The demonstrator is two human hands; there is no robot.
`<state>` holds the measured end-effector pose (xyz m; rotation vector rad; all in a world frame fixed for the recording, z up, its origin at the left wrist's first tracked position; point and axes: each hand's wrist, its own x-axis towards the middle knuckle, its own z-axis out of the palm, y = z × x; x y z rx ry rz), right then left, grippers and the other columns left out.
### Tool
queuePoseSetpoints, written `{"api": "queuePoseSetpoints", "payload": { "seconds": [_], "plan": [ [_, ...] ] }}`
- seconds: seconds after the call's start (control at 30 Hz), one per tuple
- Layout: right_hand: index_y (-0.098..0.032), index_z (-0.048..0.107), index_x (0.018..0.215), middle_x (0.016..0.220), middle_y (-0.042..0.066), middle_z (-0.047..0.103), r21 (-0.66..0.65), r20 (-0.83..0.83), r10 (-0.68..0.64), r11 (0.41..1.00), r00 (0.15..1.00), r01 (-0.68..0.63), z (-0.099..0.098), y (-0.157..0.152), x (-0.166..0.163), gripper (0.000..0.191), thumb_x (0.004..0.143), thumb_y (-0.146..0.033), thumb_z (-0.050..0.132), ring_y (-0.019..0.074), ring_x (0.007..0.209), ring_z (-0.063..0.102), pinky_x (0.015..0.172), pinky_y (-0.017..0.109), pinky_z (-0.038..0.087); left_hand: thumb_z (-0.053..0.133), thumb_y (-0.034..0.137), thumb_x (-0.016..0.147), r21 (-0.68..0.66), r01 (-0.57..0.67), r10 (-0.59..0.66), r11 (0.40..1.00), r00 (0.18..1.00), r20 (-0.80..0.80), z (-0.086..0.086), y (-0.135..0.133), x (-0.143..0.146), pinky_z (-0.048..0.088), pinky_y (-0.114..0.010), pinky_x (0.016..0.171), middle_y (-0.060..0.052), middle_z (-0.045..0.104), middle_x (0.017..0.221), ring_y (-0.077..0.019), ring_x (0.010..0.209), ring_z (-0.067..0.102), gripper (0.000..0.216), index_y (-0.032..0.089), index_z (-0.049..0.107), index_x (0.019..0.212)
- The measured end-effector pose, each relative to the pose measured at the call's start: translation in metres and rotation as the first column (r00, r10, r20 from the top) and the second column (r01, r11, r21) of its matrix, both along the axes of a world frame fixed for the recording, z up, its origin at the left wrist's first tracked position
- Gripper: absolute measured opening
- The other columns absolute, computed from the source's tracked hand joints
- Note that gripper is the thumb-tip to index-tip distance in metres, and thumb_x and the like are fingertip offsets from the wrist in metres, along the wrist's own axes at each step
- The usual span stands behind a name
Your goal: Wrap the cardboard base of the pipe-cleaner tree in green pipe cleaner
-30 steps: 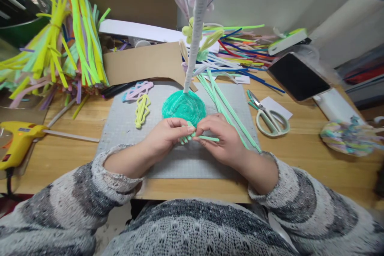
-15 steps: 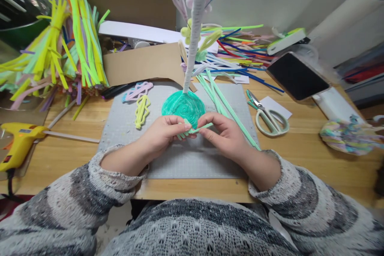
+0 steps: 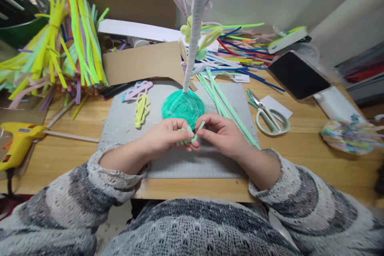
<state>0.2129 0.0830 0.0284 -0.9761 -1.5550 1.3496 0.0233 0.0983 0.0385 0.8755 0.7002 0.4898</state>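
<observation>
My left hand (image 3: 166, 136) and my right hand (image 3: 222, 133) meet over a grey cutting mat (image 3: 126, 120), both pinching a folded mint-green pipe cleaner (image 3: 192, 133). The left fingers clamp its zigzag folds; the right thumb and forefinger bend its short free end upward. Just behind the hands lies a teal coiled disc (image 3: 183, 106) with a tall white wrapped stem (image 3: 195, 28) rising from it, bearing pale pipe-cleaner leaves. Several straight mint pipe cleaners (image 3: 223, 102) lie to the right of the disc.
Scissors (image 3: 268, 118) lie at the right, a phone (image 3: 297, 76) behind them. A yellow glue gun (image 3: 18, 142) sits at the far left. Finished yellow (image 3: 141, 110) and pink (image 3: 137, 89) leaf shapes rest on the mat. Pipe-cleaner bundles (image 3: 60, 44) and a cardboard box (image 3: 141, 62) stand behind.
The free end of the mint pipe cleaner, stretched out to the right a second ago, has been folded up and back toward the left hand. Both hands have stayed in place.
</observation>
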Motion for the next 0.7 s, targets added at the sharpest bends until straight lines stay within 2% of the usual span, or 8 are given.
{"api": "queuePoseSetpoints", "payload": {
  "seconds": [0.2, 0.47, 0.7],
  "plan": [
    [-0.02, 0.062, 0.079, 0.075, -0.001, 0.062, -0.027, 0.011, 0.05, 0.998, 0.999, -0.05, 0.0, -0.0006, -0.0009, 0.014, 0.081, -0.032, 0.067, 0.0118, 0.071, 0.056, 0.068, 0.028, 0.044, 0.075, 0.028, 0.073, -0.029, 0.058, -0.058, 0.998, 0.998, -0.008, -0.0023, -0.0011, -0.0016, 0.051, -0.025, 0.064, -0.003, 0.071, 0.068, -0.0121, 0.063, 0.068, 0.024, 0.014, 0.055, 0.071],
    [-0.018, 0.065, 0.079, 0.076, 0.0, 0.065, -0.07, -0.021, 0.046, 0.996, 0.999, -0.047, 0.0019, 0.0009, 0.0005, 0.01, 0.081, -0.028, 0.065, 0.0116, 0.072, 0.057, 0.071, 0.029, 0.045, 0.078, 0.029, 0.07, -0.06, 0.041, -0.045, 0.997, 0.997, -0.064, -0.0029, 0.0005, -0.0017, 0.052, -0.021, 0.061, -0.003, 0.071, 0.067, -0.0091, 0.058, 0.066, 0.024, 0.013, 0.061, 0.071],
    [-0.017, 0.065, 0.076, 0.071, -0.001, 0.064, -0.145, -0.023, 0.067, 0.987, 0.997, -0.07, 0.0019, 0.0012, -0.0008, 0.01, 0.075, -0.026, 0.069, 0.0104, 0.067, 0.056, 0.066, 0.027, 0.045, 0.078, 0.028, 0.068, 0.027, 0.079, -0.073, 0.997, 0.984, -0.165, 0.0021, 0.0004, -0.0007, 0.049, -0.021, 0.058, -0.002, 0.069, 0.064, -0.0082, 0.055, 0.061, 0.022, 0.012, 0.062, 0.068]
  ]
}}
